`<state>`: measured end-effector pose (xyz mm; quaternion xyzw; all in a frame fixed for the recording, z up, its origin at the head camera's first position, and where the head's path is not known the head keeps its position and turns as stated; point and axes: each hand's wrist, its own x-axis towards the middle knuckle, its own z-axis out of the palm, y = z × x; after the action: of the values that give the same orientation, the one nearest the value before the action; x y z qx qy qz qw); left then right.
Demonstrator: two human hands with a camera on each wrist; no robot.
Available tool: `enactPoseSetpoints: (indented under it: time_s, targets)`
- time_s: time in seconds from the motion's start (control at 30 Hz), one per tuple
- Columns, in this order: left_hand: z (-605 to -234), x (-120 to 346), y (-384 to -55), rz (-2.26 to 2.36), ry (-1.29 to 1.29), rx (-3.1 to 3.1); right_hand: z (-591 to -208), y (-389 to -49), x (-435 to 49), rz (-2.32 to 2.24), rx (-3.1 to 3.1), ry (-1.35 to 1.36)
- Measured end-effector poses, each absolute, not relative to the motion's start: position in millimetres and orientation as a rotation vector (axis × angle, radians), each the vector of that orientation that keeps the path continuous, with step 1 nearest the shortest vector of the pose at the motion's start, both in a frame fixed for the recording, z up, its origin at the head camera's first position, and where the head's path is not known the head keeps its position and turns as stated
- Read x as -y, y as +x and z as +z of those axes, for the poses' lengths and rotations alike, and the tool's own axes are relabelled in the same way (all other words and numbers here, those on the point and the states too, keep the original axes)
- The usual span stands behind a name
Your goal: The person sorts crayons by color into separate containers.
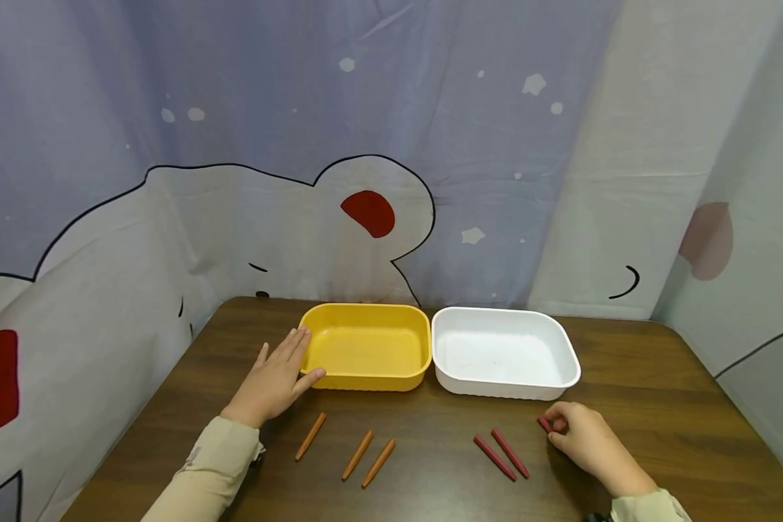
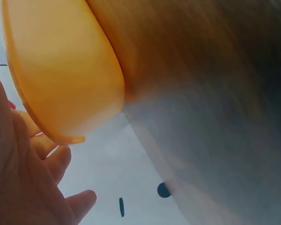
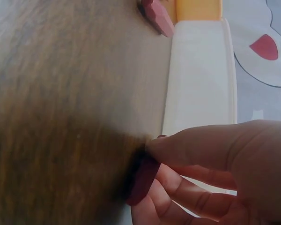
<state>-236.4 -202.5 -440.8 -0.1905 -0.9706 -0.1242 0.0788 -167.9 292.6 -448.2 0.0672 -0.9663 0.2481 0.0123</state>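
Observation:
My right hand [image 1: 582, 433] pinches a short-looking dark red faceted stick [image 3: 145, 180] between thumb and fingers, low over the table in front of the white tray [image 1: 505, 391]. The fingers cover part of that stick. Two more dark red sticks [image 1: 510, 453] lie side by side to its left. My left hand [image 1: 275, 380] has its fingers spread and fairly straight, touching the left end of the yellow tray [image 1: 365, 382] at the rim. Nearest below it is an orange stick [image 1: 310, 436]. Two other orange sticks [image 1: 378, 462] lie farther right.
Both trays stand side by side, touching, near the far edge of the wooden table [image 1: 431, 428]; nothing shows inside them. A patterned curtain [image 1: 496, 145] hangs right behind the table and along its sides.

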Motion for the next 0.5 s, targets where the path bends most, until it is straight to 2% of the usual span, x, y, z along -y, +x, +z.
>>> enactPoseSetpoints:
  time_s: [0.5]
  targets:
    - [-443.1, 202.3, -237.4, -0.398, -0.563, 2.927, -438.5, -168.1, -286.4, 1.003, 2.962, 0.135]
